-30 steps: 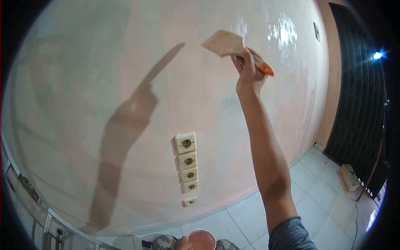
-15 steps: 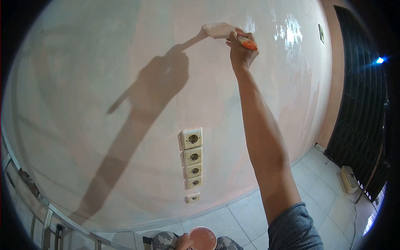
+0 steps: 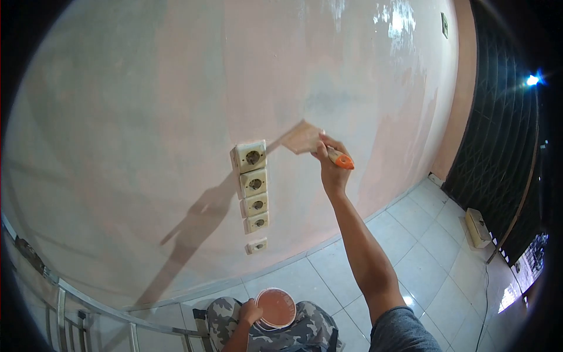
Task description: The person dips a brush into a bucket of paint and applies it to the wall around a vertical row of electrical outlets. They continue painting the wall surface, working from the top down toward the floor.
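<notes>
In my right hand (image 3: 334, 157) is a wide paintbrush (image 3: 303, 139) with an orange-tipped handle. Its bristles reach the pink wall (image 3: 311, 70), just up and right of the top socket (image 3: 252, 157). My left hand (image 3: 251, 311) is closed on the rim of a round bucket of pinkish paint (image 3: 275, 308), which sits at my lap by camouflage trousers (image 3: 305, 325). The wall's coat looks patchy, with pink, greyish and glossy white areas.
A metal ladder (image 3: 61, 299) curves along the lower left. Several sockets run in a column on the wall. At right stand a dark folding gate (image 3: 498, 135), a small box (image 3: 478, 227) on the tiled floor (image 3: 404, 234), and a bright lamp (image 3: 532, 80).
My right hand has brought the paintbrush down the wall, from high up to beside the top socket. The view has tilted down, showing more of my lap and the bucket.
</notes>
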{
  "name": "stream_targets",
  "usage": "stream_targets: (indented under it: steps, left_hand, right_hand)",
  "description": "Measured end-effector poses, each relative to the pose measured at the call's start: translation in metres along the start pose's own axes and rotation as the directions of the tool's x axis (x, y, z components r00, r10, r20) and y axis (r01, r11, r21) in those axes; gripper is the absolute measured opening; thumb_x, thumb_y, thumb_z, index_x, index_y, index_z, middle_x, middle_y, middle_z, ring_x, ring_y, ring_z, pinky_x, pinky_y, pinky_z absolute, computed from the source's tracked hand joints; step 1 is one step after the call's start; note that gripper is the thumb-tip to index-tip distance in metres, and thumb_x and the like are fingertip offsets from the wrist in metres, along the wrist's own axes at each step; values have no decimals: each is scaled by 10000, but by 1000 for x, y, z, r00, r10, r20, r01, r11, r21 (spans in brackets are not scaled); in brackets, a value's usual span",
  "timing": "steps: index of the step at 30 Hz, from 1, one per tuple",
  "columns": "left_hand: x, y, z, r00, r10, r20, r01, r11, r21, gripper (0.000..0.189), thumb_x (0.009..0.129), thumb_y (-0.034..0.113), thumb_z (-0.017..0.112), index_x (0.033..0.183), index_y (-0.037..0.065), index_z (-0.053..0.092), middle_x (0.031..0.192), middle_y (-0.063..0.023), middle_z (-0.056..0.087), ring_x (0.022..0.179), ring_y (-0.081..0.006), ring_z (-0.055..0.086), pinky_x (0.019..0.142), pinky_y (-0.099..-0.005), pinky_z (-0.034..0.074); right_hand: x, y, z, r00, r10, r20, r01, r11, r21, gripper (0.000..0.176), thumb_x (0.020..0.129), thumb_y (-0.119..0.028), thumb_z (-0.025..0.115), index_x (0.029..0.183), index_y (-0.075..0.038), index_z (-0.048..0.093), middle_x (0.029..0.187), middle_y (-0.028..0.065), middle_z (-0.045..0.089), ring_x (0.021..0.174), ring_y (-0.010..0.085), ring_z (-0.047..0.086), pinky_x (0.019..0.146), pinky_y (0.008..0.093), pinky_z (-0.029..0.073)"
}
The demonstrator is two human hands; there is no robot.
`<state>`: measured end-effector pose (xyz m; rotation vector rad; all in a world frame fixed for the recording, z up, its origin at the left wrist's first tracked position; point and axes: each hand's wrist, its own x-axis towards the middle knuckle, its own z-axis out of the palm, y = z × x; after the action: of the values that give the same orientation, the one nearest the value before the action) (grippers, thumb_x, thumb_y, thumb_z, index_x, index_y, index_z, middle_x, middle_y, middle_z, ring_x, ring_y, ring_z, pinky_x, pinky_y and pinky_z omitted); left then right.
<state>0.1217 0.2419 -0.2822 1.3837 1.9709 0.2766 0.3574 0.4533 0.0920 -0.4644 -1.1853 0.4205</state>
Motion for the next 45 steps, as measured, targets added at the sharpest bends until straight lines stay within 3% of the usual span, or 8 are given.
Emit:
stream_targets:
  steps: [8, 16, 23, 26, 29, 32, 37, 45]
  left_hand:
    - [-1, -1, 2, 999, 32, -45, -30, 999, 44, 372, 812, 193, 527, 1083, -57, 572, 906, -235, 682, 769, -313, 699, 796, -404, 531]
    - [-12, 13, -7, 999, -18, -30, 20, 997, 77, 392, 807, 222, 574, 1113, -25, 573, 946, -217, 681, 870, -333, 678, 824, -424, 520]
    - [-3, 5, 2, 1000, -9, -23, 10, 999, 49, 378, 815, 198, 552, 1104, -46, 560, 896, -217, 684, 774, -315, 694, 794, -424, 525]
    - [-7, 5, 0, 998, 32, -59, -29, 998, 64, 371, 816, 192, 545, 1100, -48, 559, 875, -216, 685, 770, -312, 695, 785, -425, 526]
    - [-6, 3, 3, 995, 52, -80, -46, 996, 75, 361, 819, 190, 543, 1092, -46, 560, 865, -216, 685, 780, -315, 693, 785, -427, 525]
    - [-14, 16, -12, 1000, -12, -11, 13, 999, 35, 365, 810, 198, 554, 1096, -29, 569, 938, -225, 674, 885, -337, 667, 830, -436, 512]
    - [-3, 0, 3, 1000, -15, -12, 16, 999, 50, 374, 803, 210, 557, 1094, -24, 574, 970, -237, 668, 959, -357, 651, 863, -436, 507]
    - [3, -11, 12, 994, 83, -73, -82, 996, 23, 347, 796, 217, 570, 1028, -41, 584, 923, -249, 665, 899, -386, 651, 824, -459, 509]
  right_hand:
    - [5, -11, -1, 965, 243, 97, -210, 940, -269, 222, 857, -139, 677, 924, 73, 681, 756, 118, 680, 671, 153, 679, 610, 256, 571]
    - [122, -42, 72, 995, -26, 98, 50, 968, -246, 280, 834, -172, 714, 801, 101, 663, 711, 114, 654, 603, 155, 655, 527, 283, 577]
    - [230, -124, 121, 949, -307, -73, 266, 903, -339, 286, 838, -195, 705, 864, 89, 678, 772, 101, 688, 697, 155, 672, 752, 273, 551]
    - [248, -130, 134, 919, -386, -80, 394, 909, 137, 305, 881, -138, 671, 1173, -71, 617, 912, 91, 692, 860, 211, 650, 816, 349, 551]
    - [230, -119, 134, 924, -377, -69, 381, 880, 286, 133, 861, -101, 688, 943, 2, 677, 905, 124, 686, 789, 206, 633, 719, 297, 542]
    - [192, -55, 113, 872, -488, -26, 489, 872, 24, 236, 803, -212, 727, 876, 10, 690, 741, 66, 687, 696, 119, 634, 694, 281, 512]
    - [57, 9, 55, 821, -557, 128, 571, 809, -139, 113, 812, -46, 702, 919, -23, 670, 951, 109, 694, 867, 186, 665, 782, 303, 516]
    - [-89, 62, -13, 934, -269, 234, 326, 910, -258, 129, 792, 13, 672, 919, -1, 660, 983, 143, 679, 891, 234, 674, 781, 309, 527]
